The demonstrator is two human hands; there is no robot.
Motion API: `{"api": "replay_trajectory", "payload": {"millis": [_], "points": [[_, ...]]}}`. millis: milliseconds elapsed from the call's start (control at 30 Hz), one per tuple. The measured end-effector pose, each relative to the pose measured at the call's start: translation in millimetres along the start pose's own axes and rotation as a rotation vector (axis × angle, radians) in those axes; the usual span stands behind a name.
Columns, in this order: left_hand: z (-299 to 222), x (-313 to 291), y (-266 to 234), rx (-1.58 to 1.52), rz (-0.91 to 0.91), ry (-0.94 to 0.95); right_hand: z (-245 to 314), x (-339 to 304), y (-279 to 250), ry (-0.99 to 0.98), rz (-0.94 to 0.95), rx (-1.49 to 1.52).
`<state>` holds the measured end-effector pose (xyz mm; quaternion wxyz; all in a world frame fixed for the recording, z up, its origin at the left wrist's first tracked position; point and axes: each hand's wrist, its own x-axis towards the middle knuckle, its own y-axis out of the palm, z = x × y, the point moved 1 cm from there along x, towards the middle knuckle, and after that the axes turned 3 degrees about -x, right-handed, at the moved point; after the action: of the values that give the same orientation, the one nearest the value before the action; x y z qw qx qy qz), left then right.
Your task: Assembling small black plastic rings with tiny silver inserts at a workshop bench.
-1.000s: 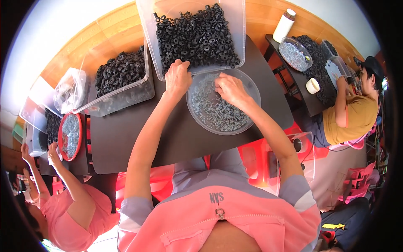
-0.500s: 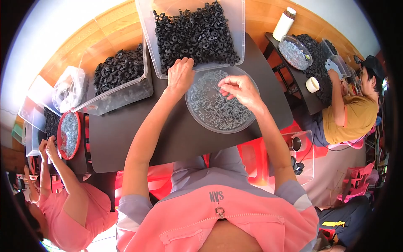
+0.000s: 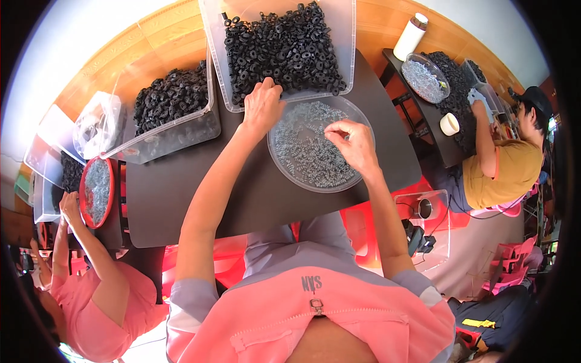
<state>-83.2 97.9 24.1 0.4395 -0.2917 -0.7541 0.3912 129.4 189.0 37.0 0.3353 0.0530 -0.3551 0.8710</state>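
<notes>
My left hand [image 3: 262, 109] is at the near edge of a clear plastic bin [image 3: 350, 45] heaped with small black ring-like parts [image 3: 281, 51]. Its fingers are curled together; whatever they grip is hidden. Over a round clear tray [image 3: 321, 189] my right hand [image 3: 356, 144] holds thumb and forefinger pinched, and any piece between them is too small to make out. Many small silvery pieces, like tiny springs [image 3: 311, 154], cover the tray's floor, thinner in the middle.
Left of the bin, a second clear bin [image 3: 213, 124] holds more black parts on the dark table [image 3: 181, 199]. A co-worker in pink [image 3: 115, 302] sits left by a red-rimmed tray [image 3: 111, 193]; another in mustard yellow [image 3: 505, 163] works right, near a white bottle [image 3: 410, 37] and a cup [image 3: 449, 124].
My right hand has shifted slightly right above the tray, and its fingers have drawn into a tighter pinch. The left hand has stayed near the bin's edge, turning slightly.
</notes>
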Motion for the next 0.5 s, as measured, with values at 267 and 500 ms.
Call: {"api": "replay_trajectory", "payload": {"millis": [267, 500], "points": [[-1, -9, -2, -0.145, -0.21, 0.103, -10, -12, 6, 0.063, 0.033, 0.081], [-23, -61, -36, -1.543, 0.153, -0.331, 8, -17, 2, 0.272, 0.099, 0.567]]}}
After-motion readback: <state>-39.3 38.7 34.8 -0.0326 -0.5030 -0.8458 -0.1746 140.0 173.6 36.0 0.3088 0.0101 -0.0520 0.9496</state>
